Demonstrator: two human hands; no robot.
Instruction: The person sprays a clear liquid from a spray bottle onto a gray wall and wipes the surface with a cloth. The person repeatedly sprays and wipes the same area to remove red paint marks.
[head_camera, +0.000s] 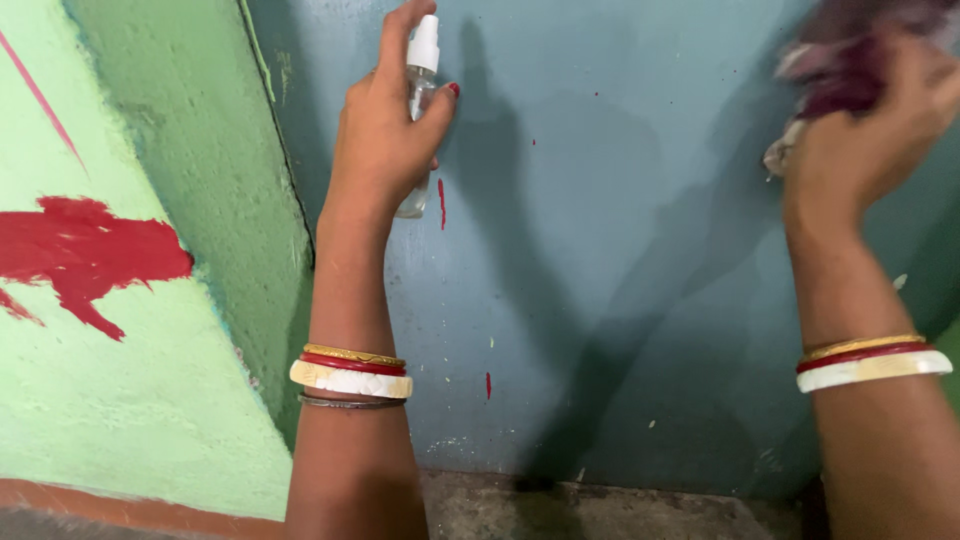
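Clear plastic spray bottle (419, 110) sits gripped in the left hand (385, 130), forefinger on the nozzle, aimed at the blue-grey door (600, 300). Right hand (870, 135) clutches a dark cloth (850, 50) against it; mist lightly, wipe with overlapping strokes.

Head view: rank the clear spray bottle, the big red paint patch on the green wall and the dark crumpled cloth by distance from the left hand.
1. Clear spray bottle with white nozzle: gripped in the left hand.
2. Big red paint patch: lower left, on the green wall.
3. Dark crumpled cloth: far right, in the right hand.
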